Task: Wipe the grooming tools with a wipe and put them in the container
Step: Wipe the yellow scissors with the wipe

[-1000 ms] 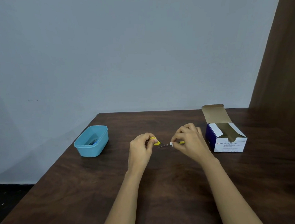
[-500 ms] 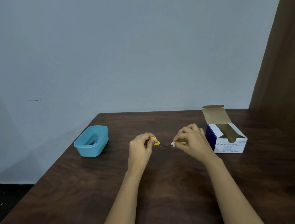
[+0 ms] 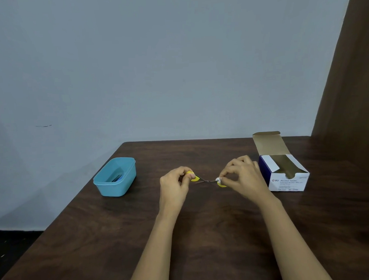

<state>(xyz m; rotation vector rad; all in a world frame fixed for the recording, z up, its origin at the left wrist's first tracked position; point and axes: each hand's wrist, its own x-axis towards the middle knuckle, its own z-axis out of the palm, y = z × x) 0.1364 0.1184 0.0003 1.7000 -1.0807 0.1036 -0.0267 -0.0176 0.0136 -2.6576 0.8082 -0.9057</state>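
Reaching up from the bottom of the frame, 2 bare forearms meet over the middle of the dark wooden counter (image 3: 205, 240). At frame centre the left hand (image 3: 174, 185) has its fingers curled and clamped on 1 yellow handle of a small pair of scissors (image 3: 195, 178), held just above the counter. The right hand (image 3: 243, 175) pinches a white wipe (image 3: 218, 179) against the other yellow end. Farther back at left stands a blue container (image 3: 116, 188) with a dark blue item (image 3: 117, 178) inside; at right, an open box (image 3: 287, 183) of alcohol swabs. Behind is a pale wall (image 3: 176, 66).
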